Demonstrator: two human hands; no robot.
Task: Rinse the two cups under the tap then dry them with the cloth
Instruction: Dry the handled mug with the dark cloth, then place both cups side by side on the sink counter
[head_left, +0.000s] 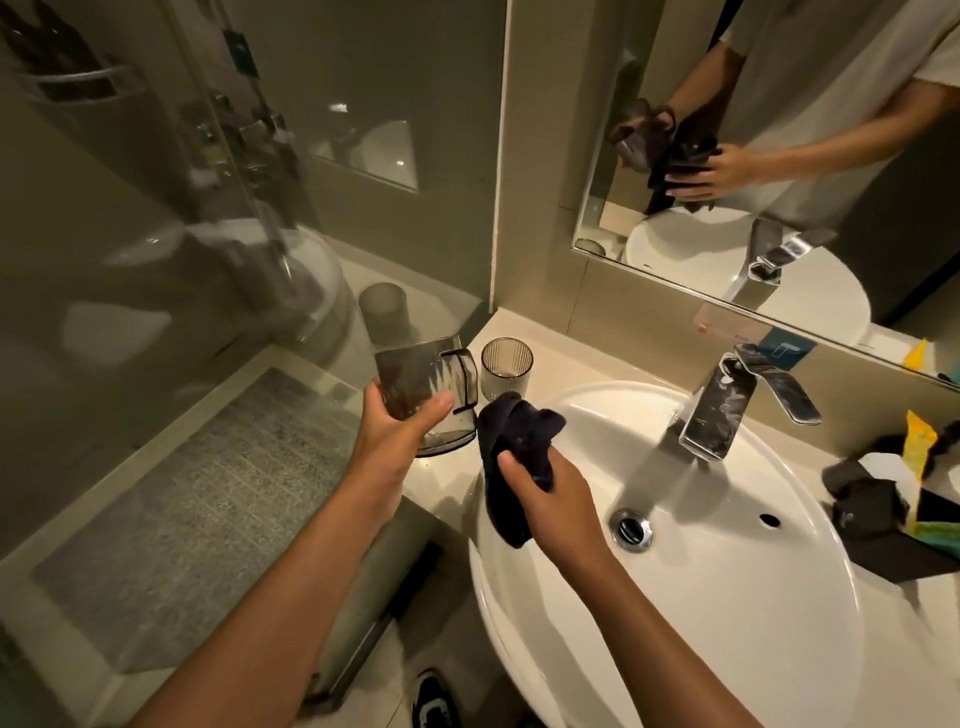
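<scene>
The left hand (402, 421) grips the smoky handled cup (426, 389) off the counter's left edge, tilted for wiping; the right hand (550, 493) clutches the dark cloth (511, 447) just beside it. The ribbed cup (506, 366) stands behind on the counter (566, 358), leaving open room over the basin (727, 597).

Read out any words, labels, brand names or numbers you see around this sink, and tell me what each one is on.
No text here can be read with confidence.
Blue card below the mirror: a pale mark, too blurred to read.
Small red print on the clear card beside it: too small to read.
Yellow packet on the counter: no legible print.
Cup with handle, ribbed cup, tap: no markings visible.
</scene>
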